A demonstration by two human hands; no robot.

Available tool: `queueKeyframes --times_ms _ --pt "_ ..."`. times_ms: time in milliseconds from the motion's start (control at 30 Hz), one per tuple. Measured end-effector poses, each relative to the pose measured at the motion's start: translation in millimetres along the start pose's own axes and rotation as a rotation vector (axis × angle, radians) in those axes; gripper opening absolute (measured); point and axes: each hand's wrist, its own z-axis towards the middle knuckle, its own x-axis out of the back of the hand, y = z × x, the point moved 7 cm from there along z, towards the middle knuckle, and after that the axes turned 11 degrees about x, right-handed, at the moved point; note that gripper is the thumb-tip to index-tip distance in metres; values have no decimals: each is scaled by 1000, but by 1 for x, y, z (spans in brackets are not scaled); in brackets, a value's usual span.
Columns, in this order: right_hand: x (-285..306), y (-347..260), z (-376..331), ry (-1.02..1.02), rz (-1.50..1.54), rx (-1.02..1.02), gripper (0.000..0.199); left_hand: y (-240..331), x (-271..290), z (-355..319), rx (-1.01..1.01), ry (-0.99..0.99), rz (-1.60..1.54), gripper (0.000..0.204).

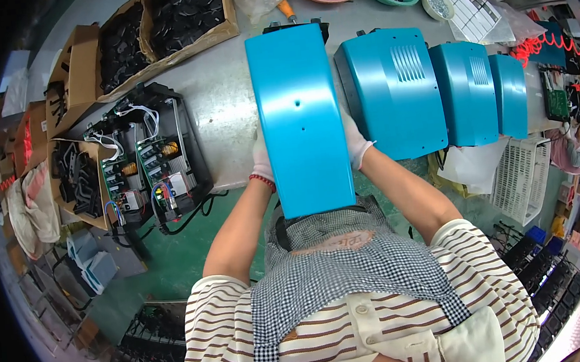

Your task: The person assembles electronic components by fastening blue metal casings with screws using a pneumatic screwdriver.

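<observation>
Blue housing point(300, 118) upright in my view, broad face up, its lower end over the near edge of the metal workbench point(219, 118) and just ahead of the checked apron point(352, 265). My left hand point(262, 159), pale-gloved, with a red bracelet point(262, 180) at the wrist, holds the housing's left side; my right hand point(357, 140), likewise gloved, holds its right side. Fingers mostly hidden behind the shell, so from here I cannot tell how they curl, nor whether the bench bears any weight. Two small dark holes near the middle of its face. Left of the housing: two open black units point(143, 159) side by side, boards and wiring exposed; farther left and beyond, a cardboard box point(232, 27) full of black parts. Right of the housing: three more blue covers point(393, 103) in a row, the nearest with a slotted vent. Beyond its far end: an orange-handled tool point(285, 7), then, toward the right, a red bowl point(327, 0) and a green bowl point(398, 3), both with small dark pieces.
</observation>
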Motion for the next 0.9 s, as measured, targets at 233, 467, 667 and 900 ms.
queueKeyframes --times_ms 233,467,667,900 --pt "12 -2 -21 173 80 -76 52 -69 4 1 832 -377 -1629 54" --pt "19 -33 -29 405 115 -330 73 -82 3 6 1214 -391 -2455 65" --pt "29 -30 -12 472 200 -309 72 -70 -24 16 1287 -312 -2400 68" --pt "27 -30 -14 582 124 -327 71 -76 -16 16 1367 -374 -2165 66"
